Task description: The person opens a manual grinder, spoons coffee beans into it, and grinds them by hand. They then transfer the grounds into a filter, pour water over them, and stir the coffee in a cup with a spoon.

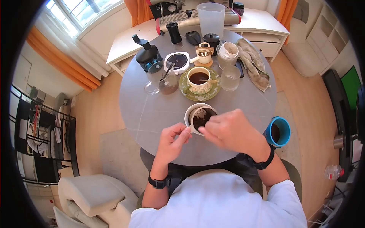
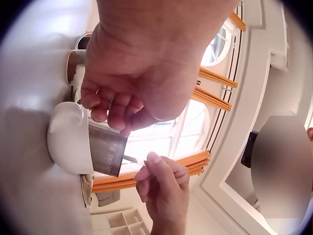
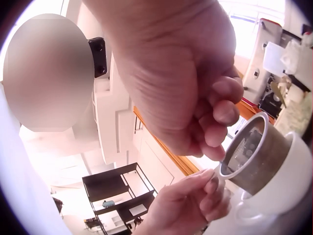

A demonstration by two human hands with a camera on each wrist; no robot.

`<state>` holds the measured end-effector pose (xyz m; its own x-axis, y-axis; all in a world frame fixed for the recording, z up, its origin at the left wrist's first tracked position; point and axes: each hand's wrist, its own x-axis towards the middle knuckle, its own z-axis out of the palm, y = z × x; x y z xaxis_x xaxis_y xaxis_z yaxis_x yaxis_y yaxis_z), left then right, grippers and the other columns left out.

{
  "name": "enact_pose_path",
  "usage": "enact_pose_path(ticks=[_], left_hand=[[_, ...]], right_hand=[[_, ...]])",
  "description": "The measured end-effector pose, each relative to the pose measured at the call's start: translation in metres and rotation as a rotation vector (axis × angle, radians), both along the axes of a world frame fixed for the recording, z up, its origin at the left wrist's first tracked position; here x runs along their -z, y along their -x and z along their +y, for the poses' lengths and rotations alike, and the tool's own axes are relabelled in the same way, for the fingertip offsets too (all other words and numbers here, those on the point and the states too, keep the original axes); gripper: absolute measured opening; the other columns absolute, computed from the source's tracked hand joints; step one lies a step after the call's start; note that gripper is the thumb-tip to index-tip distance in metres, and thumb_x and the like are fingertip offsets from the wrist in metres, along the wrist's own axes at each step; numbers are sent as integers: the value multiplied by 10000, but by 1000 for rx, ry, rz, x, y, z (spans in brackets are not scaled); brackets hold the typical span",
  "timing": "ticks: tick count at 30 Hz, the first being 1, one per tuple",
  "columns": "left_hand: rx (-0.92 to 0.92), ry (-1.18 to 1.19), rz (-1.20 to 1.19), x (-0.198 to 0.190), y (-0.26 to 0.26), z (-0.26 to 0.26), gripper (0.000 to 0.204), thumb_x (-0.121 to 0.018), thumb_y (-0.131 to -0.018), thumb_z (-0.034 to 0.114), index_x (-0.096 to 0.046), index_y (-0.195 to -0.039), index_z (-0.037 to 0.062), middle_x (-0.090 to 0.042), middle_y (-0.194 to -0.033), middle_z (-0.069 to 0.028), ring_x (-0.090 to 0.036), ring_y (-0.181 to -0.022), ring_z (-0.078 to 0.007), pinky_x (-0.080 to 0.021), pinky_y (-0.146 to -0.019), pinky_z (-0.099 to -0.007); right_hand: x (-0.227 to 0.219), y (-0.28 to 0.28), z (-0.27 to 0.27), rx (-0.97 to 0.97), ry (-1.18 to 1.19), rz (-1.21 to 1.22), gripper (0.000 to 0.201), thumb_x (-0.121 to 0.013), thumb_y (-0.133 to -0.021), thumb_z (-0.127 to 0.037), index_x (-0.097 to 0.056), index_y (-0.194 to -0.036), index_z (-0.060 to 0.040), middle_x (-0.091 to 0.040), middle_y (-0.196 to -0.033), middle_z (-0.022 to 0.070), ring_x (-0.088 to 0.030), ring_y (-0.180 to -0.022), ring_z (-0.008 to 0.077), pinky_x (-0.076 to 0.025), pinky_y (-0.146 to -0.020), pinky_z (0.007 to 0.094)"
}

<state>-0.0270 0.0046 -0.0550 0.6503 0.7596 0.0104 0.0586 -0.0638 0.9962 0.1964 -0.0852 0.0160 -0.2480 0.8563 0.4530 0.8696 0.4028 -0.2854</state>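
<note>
- Head view: the metal filter (image 2: 104, 149) sits in the white cup (image 2: 68, 142) toward the near side of the counter (image 1: 146, 117), its mouth upward and dark grounds (image 1: 199, 121) inside.
- At the filter's rim, the left hand (image 1: 174, 141) has its fingers drawn into a pinch; a light, steady hold should stop the filter from tipping or turning in the cup.
- Above the mouth, the right hand (image 1: 236, 131) has its fingers narrowed on a thin stick (image 2: 131, 159); I cannot tell what its tip touches.
- Working the grounds, as this seems to be, calls for small, slow strokes, without scraping the metal wall or flicking grounds over the rim.
- Farther out, a patterned cup (image 1: 200, 88) of dark liquid stands on a green saucer (image 1: 185, 90), between a glass jug (image 1: 167, 78) and a tumbler (image 1: 230, 79); wide sweeps would risk knocking them.
</note>
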Motion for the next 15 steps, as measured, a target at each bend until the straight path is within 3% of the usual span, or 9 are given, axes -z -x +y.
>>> enact_pose_path(ticks=[1, 3, 4, 6, 9, 10, 12, 13, 15], left_hand=[[2, 1, -1, 0, 0, 0, 255, -634, -1071, 152, -675, -874, -6, -624, -728, 17, -546, -680, -56, -425, -616, -244], [-11, -14, 19, 0, 1, -1, 251, -635, -1069, 149, -677, -876, -6, -634, -732, 12, -552, -681, -59, -432, -622, -251], [-20, -17, 16, -1, 1, 0, 251, -635, -1069, 149, -677, -876, -6, -634, -732, 12, -552, -681, -59, -432, -622, -251], [-25, -27, 29, -2, 1, -4, 245, -646, -1061, 147, -680, -874, -8, -642, -728, 7, -559, -681, -63, -436, -626, -256], [-31, -39, 21, -1, -1, -3, 241, -657, -1054, 147, -683, -873, -10, -646, -725, 4, -563, -681, -68, -440, -630, -260], [-26, -37, 22, -1, -1, -3, 241, -657, -1054, 147, -683, -873, -10, -646, -725, 4, -563, -681, -68, -440, -630, -260], [-27, -60, 54, -2, 3, -4, 251, -648, -1073, 145, -700, -880, -7, -671, -775, -5, -579, -708, -71, -458, -653, -244], [-34, -62, 56, -1, 4, -4, 251, -648, -1073, 145, -700, -880, -7, -671, -775, -5, -579, -708, -71, -458, -653, -244], [-38, -39, 46, 3, 4, -6, 252, -647, -1075, 148, -702, -883, -7, -674, -776, -7, -582, -711, -71, -459, -654, -245]], right_hand=[[1, -5, 1, 2, 1, -1, 283, -706, -953, -236, -664, -710, -99, -637, -642, 69, -680, -611, 293, -531, -540, 400], [1, -22, 5, 269, -40, -89, 272, -711, -949, -239, -665, -720, -101, -644, -654, 66, -685, -622, 290, -533, -542, 398], [-1, -22, 2, 260, -44, -91, 272, -711, -949, -239, -665, -720, -101, -644, -654, 66, -685, -622, 290, -533, -542, 398], [-5, -16, -12, 59, 120, -125, 273, -712, -952, -243, -660, -723, -102, -652, -669, 63, -691, -635, 281, -531, -542, 395], [3, 1, -7, 26, 37, -25, 280, -719, -947, -239, -654, -711, -104, -651, -665, 62, -691, -630, 275, -528, -537, 393], [3, -3, -7, 31, 40, -24, 280, -719, -947, -239, -654, -711, -104, -651, -665, 62, -691, -630, 275, -528, -537, 393], [3, -15, -2, 297, -71, -95, 281, -726, -941, -236, -651, -706, -102, -650, -664, 62, -688, -625, 270, -527, -535, 395], [3, -16, -5, 290, -73, -92, 281, -726, -941, -236, -651, -706, -102, -650, -664, 62, -688, -625, 270, -527, -535, 395], [2, -14, -13, 83, 68, -119, 278, -730, -935, -229, -648, -703, -99, -644, -657, 60, -684, -619, 266, -525, -533, 396]])
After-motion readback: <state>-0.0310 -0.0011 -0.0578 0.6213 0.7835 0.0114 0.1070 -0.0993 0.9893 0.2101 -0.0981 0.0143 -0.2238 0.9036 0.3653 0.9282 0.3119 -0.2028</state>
